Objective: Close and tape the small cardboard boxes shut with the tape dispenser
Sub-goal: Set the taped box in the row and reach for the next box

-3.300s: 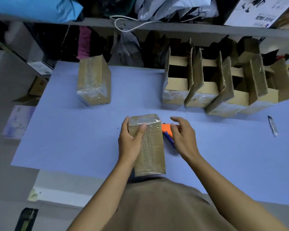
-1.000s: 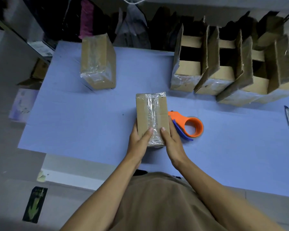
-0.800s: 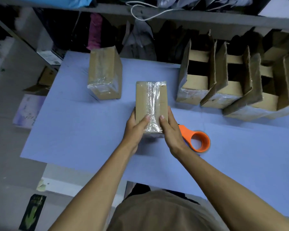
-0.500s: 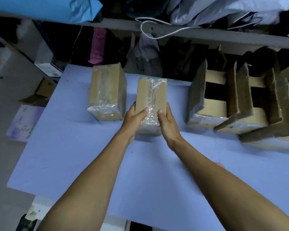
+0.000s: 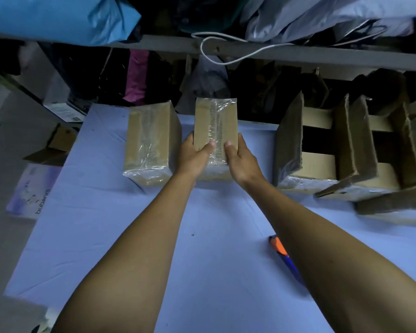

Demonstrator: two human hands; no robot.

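A small taped cardboard box sits near the far edge of the blue table, with clear tape running along its top. My left hand grips its near left corner and my right hand grips its near right corner, thumbs on top. A second taped box stands just to its left, a small gap between them. The orange and blue tape dispenser lies on the table by my right forearm, mostly hidden by it.
Several open boxes with raised flaps stand in a row at the right. A grey shelf with bags and a white cord hangs over the table's far edge. More cardboard and paper lie on the floor at the left.
Both hands have carried the taped box away from me, from beside the tape dispenser to the far side of the table next to the first taped box.
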